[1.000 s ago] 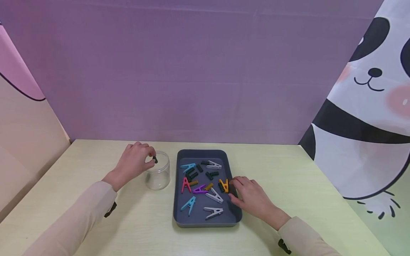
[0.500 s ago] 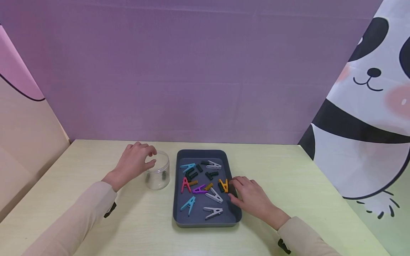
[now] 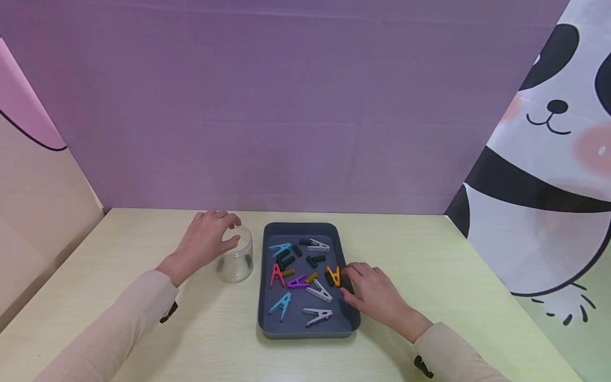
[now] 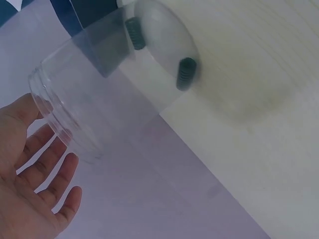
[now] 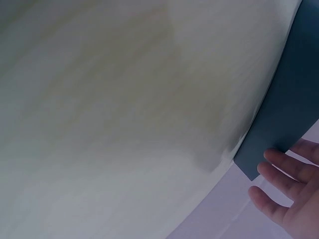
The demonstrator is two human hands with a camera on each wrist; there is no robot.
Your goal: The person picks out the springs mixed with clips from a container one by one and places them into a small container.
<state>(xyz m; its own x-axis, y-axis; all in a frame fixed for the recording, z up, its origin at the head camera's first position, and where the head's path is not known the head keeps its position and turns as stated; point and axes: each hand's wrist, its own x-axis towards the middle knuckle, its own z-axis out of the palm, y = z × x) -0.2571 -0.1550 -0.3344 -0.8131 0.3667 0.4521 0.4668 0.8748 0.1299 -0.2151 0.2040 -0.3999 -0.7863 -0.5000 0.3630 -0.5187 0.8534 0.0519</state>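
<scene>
My left hand is over the rim of a clear round jar, its thumb and fingers apart with nothing between them. Inside the jar, the left wrist view shows two dark green springs at the bottom. My right hand rests at the right wall of a grey tray, fingers touching the rim, holding no loose piece. In the tray lie several dark green springs, gold springs and plastic clips, among them a yellow clip near my right fingertips, a purple clip and a red clip.
The jar stands just left of the tray on a pale wooden table. Blue clips and light grey clips are also spread in the tray. A purple backdrop rises behind the table, with a panda print at the right.
The left thumb and fingers have let go of a dark spring, which dropped into the jar. Since then the left hand has shifted slightly right. My right hand has stayed in place.
</scene>
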